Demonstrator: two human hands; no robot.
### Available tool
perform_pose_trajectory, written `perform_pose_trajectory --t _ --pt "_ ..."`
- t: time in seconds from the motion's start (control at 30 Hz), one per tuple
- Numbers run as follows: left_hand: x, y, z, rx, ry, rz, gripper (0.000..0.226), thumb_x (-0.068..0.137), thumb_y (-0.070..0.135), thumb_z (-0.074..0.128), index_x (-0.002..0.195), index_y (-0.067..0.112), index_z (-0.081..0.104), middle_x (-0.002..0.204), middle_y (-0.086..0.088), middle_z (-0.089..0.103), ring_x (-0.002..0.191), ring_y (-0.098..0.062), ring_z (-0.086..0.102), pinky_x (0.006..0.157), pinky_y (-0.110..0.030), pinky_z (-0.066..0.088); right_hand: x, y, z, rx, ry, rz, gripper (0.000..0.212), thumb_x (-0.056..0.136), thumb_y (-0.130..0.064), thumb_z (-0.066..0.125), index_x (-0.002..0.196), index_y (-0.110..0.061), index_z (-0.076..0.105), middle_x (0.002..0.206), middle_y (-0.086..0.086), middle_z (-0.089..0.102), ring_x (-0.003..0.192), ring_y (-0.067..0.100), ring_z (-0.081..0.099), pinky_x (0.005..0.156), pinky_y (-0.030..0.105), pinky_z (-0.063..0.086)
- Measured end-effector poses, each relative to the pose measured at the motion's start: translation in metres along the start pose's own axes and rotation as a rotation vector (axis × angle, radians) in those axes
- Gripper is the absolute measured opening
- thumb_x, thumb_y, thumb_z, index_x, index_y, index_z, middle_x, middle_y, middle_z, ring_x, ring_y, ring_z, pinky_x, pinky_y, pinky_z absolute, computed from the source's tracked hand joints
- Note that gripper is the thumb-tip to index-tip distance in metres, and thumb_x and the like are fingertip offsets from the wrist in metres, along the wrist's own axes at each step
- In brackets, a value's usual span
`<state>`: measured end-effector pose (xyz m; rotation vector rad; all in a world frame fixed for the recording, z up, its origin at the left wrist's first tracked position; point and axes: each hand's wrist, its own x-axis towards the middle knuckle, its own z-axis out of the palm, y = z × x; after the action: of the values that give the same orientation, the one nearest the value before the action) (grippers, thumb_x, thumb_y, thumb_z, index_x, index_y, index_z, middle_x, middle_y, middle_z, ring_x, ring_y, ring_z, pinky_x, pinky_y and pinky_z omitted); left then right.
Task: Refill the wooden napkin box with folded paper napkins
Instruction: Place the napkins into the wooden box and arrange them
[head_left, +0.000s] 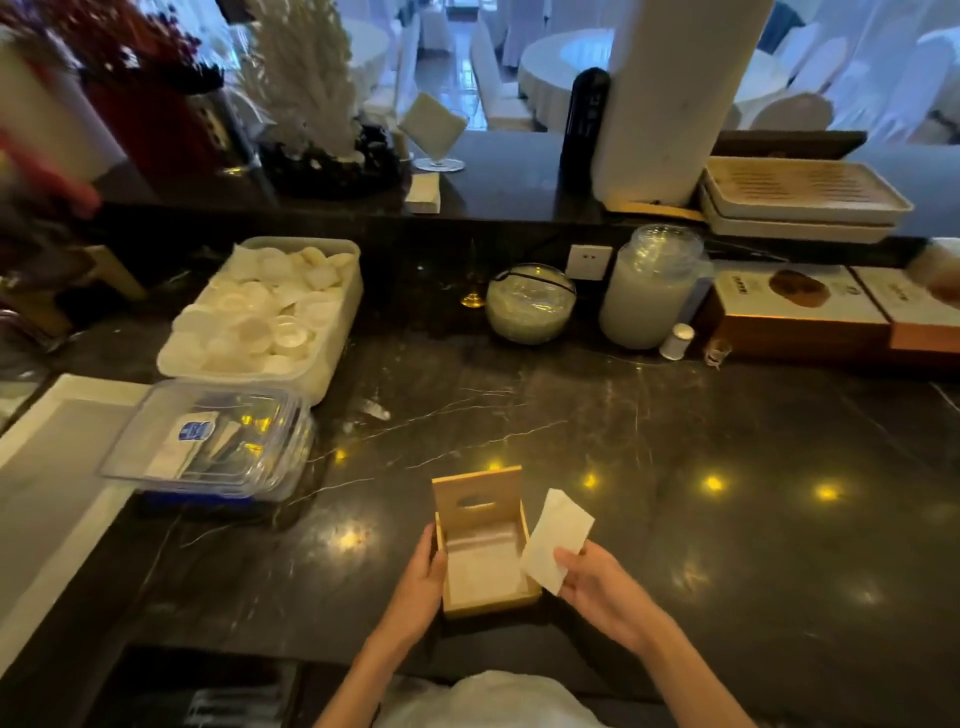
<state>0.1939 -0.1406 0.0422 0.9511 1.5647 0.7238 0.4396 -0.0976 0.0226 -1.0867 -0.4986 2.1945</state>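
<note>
The wooden napkin box (485, 551) sits on the dark marble counter (675, 441), lid (477, 498) tipped up at the far side. The left hand (421, 582) is wrapped against its left wall, fingers closed on the wood. Just right of the box, the right hand (597, 579) pinches a folded napkin (558, 538) by its near corner, the free end angled up and away from the fingertips. There seems to be white paper already inside, though glare makes the amount hard to judge. With only one corner held, the napkin could unfold or catch on the right wall on the way in. A loose left hold would let the box slide on the polished stone.
</note>
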Motion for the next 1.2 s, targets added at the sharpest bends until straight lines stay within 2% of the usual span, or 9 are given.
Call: perform_pose_trajectory --t 0.1,0.27,0.43,0.57,0.77,0.83,0.93,1.07,1.2 --pt "0.002 0.005 0.010 0.005 -0.042 0.044 0.040 0.103 0.035 0.038 0.140 0.044 0.026 0.120 0.030 0.046 0.103 0.017 0.047 0.079 -0.009 0.043 -0.005 0.002 -0.003 -0.093 0.057 -0.004 0.056 0.085 -0.007 0.066 0.138 -0.006 0.045 0.132 0.019 0.061 0.122 0.035 0.058 0.096 0.044 0.053" --pt "0.018 0.006 0.028 0.022 -0.132 0.053 0.045 0.102 0.036 0.043 0.145 0.043 0.034 0.135 0.013 0.057 0.116 0.003 0.057 0.093 -0.023 0.051 -0.025 -0.010 -0.009 -0.318 0.174 -0.039 0.047 0.090 -0.008 0.063 0.135 -0.011 0.049 0.127 0.010 0.066 0.116 0.026 0.064 0.096 0.044 0.053" --pt "0.015 0.012 0.049 -0.048 -0.170 0.035 0.046 0.104 0.025 0.038 0.146 0.040 0.026 0.119 0.025 0.053 0.099 0.013 0.058 0.073 -0.007 0.050 -0.047 -0.043 0.006 -0.552 0.248 -0.163 0.038 0.092 -0.006 0.060 0.127 -0.019 0.054 0.120 0.002 0.069 0.109 0.015 0.067 0.090 0.036 0.057" --pt "0.016 0.012 0.052 -0.087 -0.153 0.036 0.044 0.104 0.021 0.038 0.142 0.040 0.027 0.119 0.016 0.059 0.097 0.008 0.065 0.072 -0.011 0.052 -0.053 -0.057 0.022 -0.819 0.195 -0.191 0.031 0.093 -0.009 0.060 0.119 -0.024 0.056 0.115 -0.002 0.067 0.106 0.010 0.065 0.081 0.022 0.055" --pt "0.025 0.001 0.049 -0.107 -0.112 -0.055 0.047 0.103 0.022 0.041 0.148 0.035 0.032 0.128 0.005 0.059 0.110 -0.009 0.061 0.089 -0.030 0.056 -0.020 -0.056 0.041 -1.463 0.123 -0.033 0.041 0.097 -0.016 0.053 0.134 -0.031 0.044 0.128 -0.003 0.056 0.113 0.013 0.056 0.092 0.033 0.054" --pt "0.024 0.002 0.048 -0.158 -0.118 -0.087 0.047 0.103 0.021 0.044 0.147 0.033 0.035 0.124 0.008 0.059 0.106 -0.007 0.061 0.085 -0.028 0.057 -0.005 -0.056 0.053 -1.656 0.124 0.022 0.047 0.097 -0.010 0.051 0.139 -0.029 0.040 0.128 0.003 0.057 0.110 0.018 0.059 0.090 0.035 0.055" --pt "0.022 0.006 0.046 -0.230 -0.124 -0.124 0.047 0.102 0.015 0.044 0.146 0.031 0.038 0.132 0.000 0.057 0.102 -0.007 0.060 0.071 -0.021 0.056 0.014 -0.057 0.069 -1.919 0.128 0.121 0.059 0.092 0.001 0.052 0.145 -0.021 0.037 0.139 0.009 0.052 0.123 0.027 0.054 0.098 0.036 0.050" --pt "0.022 0.004 0.044 -0.258 -0.133 -0.136 0.046 0.103 0.014 0.042 0.144 0.034 0.042 0.132 0.003 0.057 0.103 -0.006 0.059 0.065 -0.018 0.056 0.034 -0.050 0.084 -2.094 0.085 0.247 0.054 0.091 0.003 0.051 0.141 -0.013 0.041 0.132 0.011 0.055 0.117 0.027 0.057 0.096 0.034 0.049" --pt "0.023 0.003 0.044 -0.258 -0.134 -0.135 0.047 0.103 0.013 0.041 0.144 0.036 0.041 0.135 0.002 0.055 0.102 -0.006 0.057 0.066 -0.018 0.054 0.051 -0.033 0.080 -2.127 0.051 0.325 0.043 0.090 0.001 0.052 0.131 -0.009 0.053 0.124 0.012 0.060 0.113 0.028 0.058 0.096 0.035 0.048"
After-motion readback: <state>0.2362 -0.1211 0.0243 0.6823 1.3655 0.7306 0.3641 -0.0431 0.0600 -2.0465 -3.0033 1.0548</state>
